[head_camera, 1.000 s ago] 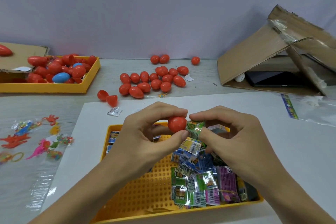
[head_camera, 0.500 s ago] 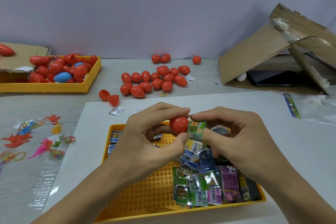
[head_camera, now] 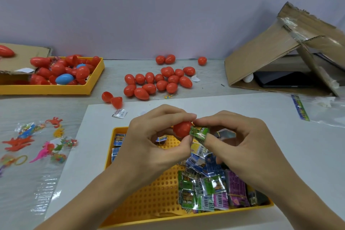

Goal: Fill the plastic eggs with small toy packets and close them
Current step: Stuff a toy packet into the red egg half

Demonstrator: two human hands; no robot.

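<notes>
Left hand: your left hand (head_camera: 158,142) pinches a red egg half (head_camera: 182,129) between thumb and fingertips, above the near yellow tray (head_camera: 149,201).
Right hand: your right hand (head_camera: 239,145) grips a green toy packet (head_camera: 198,132), its end pressed against the egg half; whether it has entered the opening I cannot tell.
Near tray: it sits on a white sheet (head_camera: 280,136) on the counter (head_camera: 28,183) and holds a heap of toy packets (head_camera: 211,188) on its right side, with a few more at its far left corner.
Closed eggs: a cluster of red eggs (head_camera: 160,82) lies on the counter beyond the sheet, well apart from your hands.
Open egg: two red halves (head_camera: 112,99) lie just beside the sheet's far left corner.
Far tray: a second yellow tray (head_camera: 93,78) at the left holds red eggs and a blue egg (head_camera: 64,78).
Left side: loose rubbery toy animals (head_camera: 37,142) lie on clear plastic.
Right side: an opened cardboard box (head_camera: 270,58) stands near the wall.
</notes>
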